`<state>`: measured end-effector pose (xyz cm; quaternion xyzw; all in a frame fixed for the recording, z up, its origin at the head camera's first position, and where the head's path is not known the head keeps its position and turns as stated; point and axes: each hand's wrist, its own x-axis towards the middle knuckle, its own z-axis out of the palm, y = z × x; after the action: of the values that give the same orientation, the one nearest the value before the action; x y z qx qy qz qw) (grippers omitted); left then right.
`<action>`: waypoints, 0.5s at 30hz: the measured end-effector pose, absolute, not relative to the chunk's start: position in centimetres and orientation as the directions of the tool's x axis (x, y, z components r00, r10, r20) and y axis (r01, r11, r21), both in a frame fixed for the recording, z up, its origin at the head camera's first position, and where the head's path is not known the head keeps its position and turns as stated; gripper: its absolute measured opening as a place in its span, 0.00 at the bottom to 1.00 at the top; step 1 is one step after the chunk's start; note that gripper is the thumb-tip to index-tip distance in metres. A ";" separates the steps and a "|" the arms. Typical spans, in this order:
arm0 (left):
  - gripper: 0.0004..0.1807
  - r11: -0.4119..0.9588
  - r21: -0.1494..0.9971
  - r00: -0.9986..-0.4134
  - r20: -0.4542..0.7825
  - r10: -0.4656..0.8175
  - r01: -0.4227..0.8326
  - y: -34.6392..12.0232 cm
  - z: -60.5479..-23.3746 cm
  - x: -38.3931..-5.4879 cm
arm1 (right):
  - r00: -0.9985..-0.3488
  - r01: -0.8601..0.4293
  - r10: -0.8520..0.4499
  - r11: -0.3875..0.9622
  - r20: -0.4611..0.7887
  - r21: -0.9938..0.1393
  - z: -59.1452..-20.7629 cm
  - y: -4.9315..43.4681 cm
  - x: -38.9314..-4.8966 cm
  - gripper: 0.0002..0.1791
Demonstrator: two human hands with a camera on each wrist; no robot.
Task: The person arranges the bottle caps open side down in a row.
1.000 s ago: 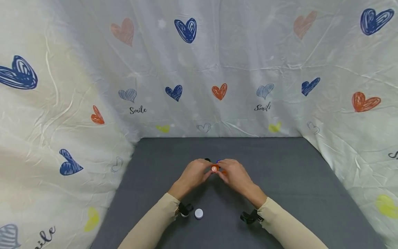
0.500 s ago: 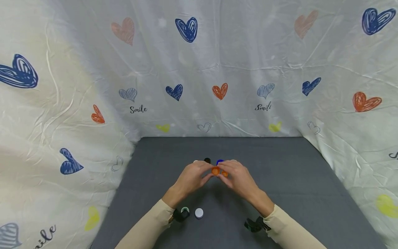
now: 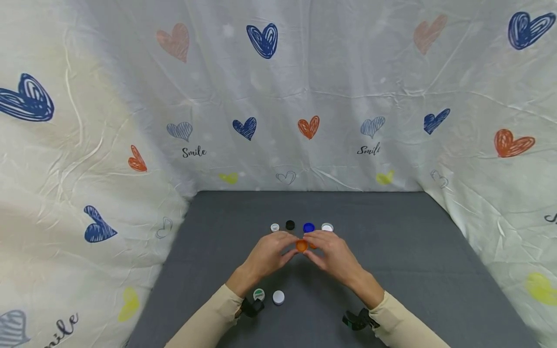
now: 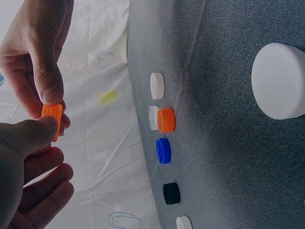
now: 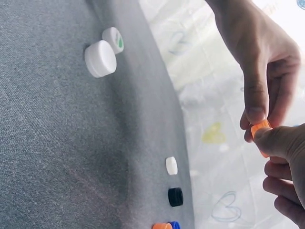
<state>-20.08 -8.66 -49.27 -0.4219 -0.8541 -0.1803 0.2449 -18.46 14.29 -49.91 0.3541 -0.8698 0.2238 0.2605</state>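
The left hand and right hand both pinch an orange cap between thumb and fingers above the table, likely sharing the grip for steadiness; what its inside holds is hard to tell.

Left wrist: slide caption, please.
Left hand and right hand pinch an orange cap; blue cap and black cap on table.

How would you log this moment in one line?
left hand: pinching orange cap | right hand: pinching same cap | cap: off table | on table: blue cap, black cap, others
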 end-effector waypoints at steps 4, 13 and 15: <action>0.18 0.584 0.100 -0.526 0.575 0.627 0.805 -8.7 -49.3 -20.0 | -0.611 -0.735 -0.498 0.646 0.616 -0.207 -49.8 14.2 -18.4 0.24; 0.22 0.574 0.052 -0.479 0.615 0.626 0.818 -9.0 -49.5 -19.8 | -0.662 -0.705 -0.459 0.650 0.593 -0.284 -49.4 14.3 -18.2 0.20; 0.23 0.564 0.036 -0.459 0.625 0.631 0.825 -9.1 -49.5 -19.8 | -0.677 -0.699 -0.447 0.638 0.585 -0.322 -49.5 14.2 -18.1 0.19</action>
<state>-19.85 -9.09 -49.53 -0.4350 -0.8370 -0.1700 0.2852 -18.12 14.23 -49.49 0.3277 -0.8745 0.2712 0.2330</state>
